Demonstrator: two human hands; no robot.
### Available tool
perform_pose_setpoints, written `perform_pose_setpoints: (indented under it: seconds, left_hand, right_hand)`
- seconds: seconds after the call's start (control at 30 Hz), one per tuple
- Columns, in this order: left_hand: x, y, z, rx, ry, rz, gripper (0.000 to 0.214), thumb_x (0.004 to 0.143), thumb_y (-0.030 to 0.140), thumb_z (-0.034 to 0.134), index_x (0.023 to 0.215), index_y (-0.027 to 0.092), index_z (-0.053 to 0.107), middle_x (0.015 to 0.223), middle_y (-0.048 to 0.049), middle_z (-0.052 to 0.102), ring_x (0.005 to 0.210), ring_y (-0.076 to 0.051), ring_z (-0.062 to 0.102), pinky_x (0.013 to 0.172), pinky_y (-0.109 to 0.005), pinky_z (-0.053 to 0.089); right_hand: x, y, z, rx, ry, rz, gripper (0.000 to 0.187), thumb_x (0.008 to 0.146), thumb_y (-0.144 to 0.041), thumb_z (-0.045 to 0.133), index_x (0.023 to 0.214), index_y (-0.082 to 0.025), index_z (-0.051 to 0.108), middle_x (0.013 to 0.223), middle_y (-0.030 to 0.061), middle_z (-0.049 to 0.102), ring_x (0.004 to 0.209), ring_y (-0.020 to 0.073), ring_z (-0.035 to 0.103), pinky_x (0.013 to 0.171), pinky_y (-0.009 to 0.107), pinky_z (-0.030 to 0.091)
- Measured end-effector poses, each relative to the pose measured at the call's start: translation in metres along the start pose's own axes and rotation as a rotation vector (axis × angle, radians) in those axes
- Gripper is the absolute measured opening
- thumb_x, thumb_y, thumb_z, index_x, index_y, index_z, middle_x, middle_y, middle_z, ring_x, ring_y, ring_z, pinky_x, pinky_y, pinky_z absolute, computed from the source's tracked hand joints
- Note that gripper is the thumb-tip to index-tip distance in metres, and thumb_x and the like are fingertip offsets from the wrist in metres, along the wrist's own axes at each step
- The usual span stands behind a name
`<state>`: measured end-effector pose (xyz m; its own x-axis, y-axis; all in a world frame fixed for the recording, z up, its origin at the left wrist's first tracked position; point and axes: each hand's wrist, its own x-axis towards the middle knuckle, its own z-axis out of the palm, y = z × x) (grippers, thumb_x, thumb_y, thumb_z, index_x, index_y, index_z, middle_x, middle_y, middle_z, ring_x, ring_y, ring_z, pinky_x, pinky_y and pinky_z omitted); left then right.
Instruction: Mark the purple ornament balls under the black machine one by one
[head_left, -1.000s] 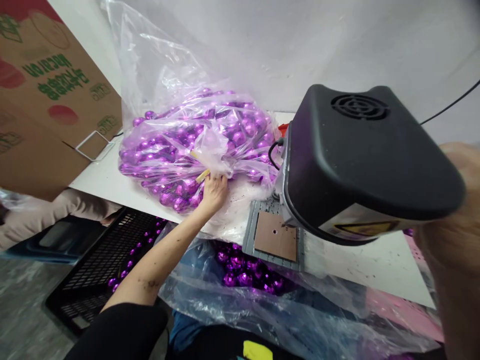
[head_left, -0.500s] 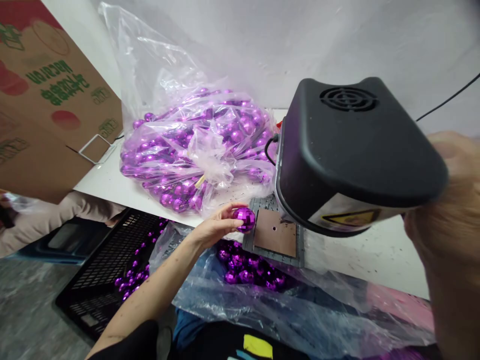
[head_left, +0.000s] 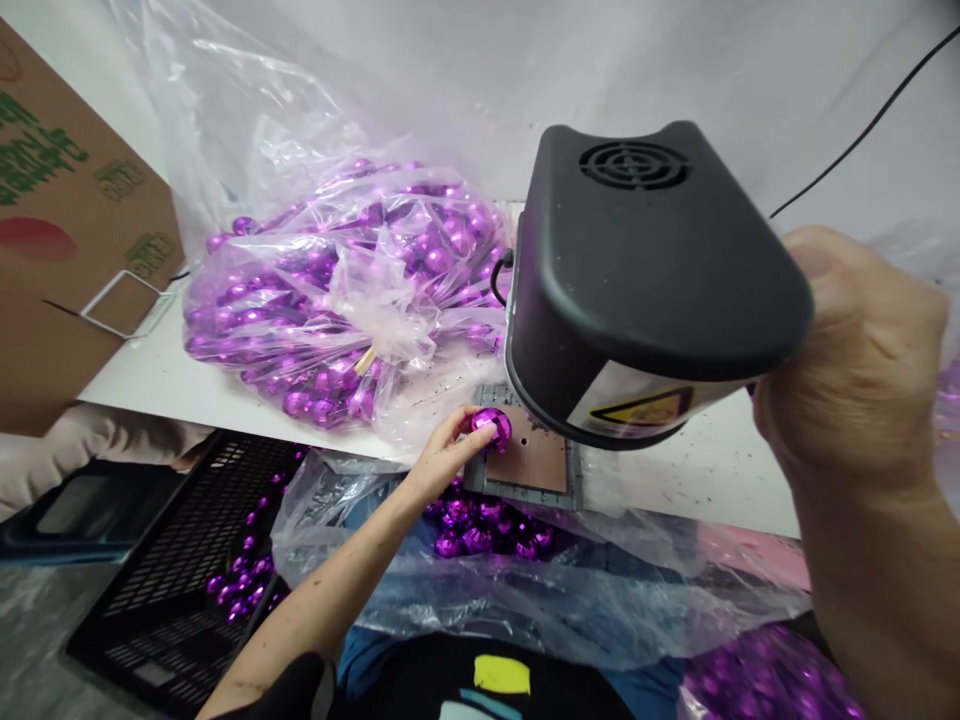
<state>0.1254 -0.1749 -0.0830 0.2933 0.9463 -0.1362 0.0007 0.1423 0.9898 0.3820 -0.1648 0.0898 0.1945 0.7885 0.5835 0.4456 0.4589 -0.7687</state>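
Note:
My left hand (head_left: 448, 452) pinches a shiny purple faceted ball (head_left: 491, 427) at the left edge of a brown plate (head_left: 534, 460) set in a grey base. Above that plate hangs a black machine head (head_left: 645, 270) with a round vent on top and a yellow warning label. My right hand (head_left: 855, 350) is closed in a fist at the head's right side; whatever it grips is hidden. A clear plastic bag (head_left: 352, 290) full of purple balls lies on the white table (head_left: 720, 470) just left of the machine.
A cardboard box (head_left: 60, 230) stands at the left with a wire loop (head_left: 120, 300) beside it. Below the table edge a black mesh crate (head_left: 172, 560) holds several purple balls. A plastic sheet (head_left: 525, 580) in my lap holds more. A black cable (head_left: 862, 130) runs up right.
My left hand left the bag, came away holding a purple ball and carried it right to the brown plate. The view shifted, so everything sits further left.

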Motion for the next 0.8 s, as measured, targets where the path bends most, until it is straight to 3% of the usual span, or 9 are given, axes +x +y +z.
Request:
perform_pose_setpoints:
  seconds: [0.2,0.4,0.63,0.8]
  left_hand:
    - [0.006,-0.013,0.012,0.176,-0.01,0.068,0.06,0.085,0.051,0.072,0.135,0.02,0.059,0.132,-0.01,0.065,0.121,-0.027,0.059,0.111,-0.042,0.041]
    - [0.013,-0.021,0.022,0.414,-0.067,0.191,0.053,0.086,0.05,0.07,0.129,0.021,0.061,0.126,-0.0118,0.066,0.119,-0.031,0.057,0.113,-0.051,0.036]
    - [0.013,-0.016,0.026,0.714,-0.134,0.375,0.041,0.09,0.044,0.066,0.124,0.022,0.061,0.13,-0.0124,0.062,0.126,-0.031,0.053,0.124,-0.053,0.015]
    - [0.011,-0.014,0.034,0.734,-0.189,0.319,0.045,0.091,0.044,0.063,0.129,0.019,0.058,0.134,-0.0154,0.059,0.131,-0.033,0.048,0.122,-0.056,0.02]
  right_hand:
    - [0.001,0.001,0.0,0.007,0.013,-0.037,0.04,0.093,-0.047,0.054,0.074,-0.012,0.061,0.063,0.0002,0.036,0.061,-0.0001,0.035,0.054,0.016,0.028]
    - [0.002,0.002,0.001,-0.003,0.014,-0.04,0.042,0.092,-0.049,0.054,0.074,-0.011,0.061,0.066,0.0009,0.035,0.063,0.0003,0.033,0.055,0.016,0.026]
    - [0.003,0.0,-0.001,0.0,0.005,-0.031,0.041,0.091,-0.048,0.056,0.073,-0.012,0.059,0.063,0.0009,0.034,0.062,0.0015,0.032,0.055,0.017,0.025]
    - [0.003,0.001,-0.001,0.005,0.012,-0.032,0.044,0.092,-0.051,0.055,0.073,-0.011,0.06,0.065,0.0011,0.036,0.064,0.0008,0.034,0.056,0.017,0.027]
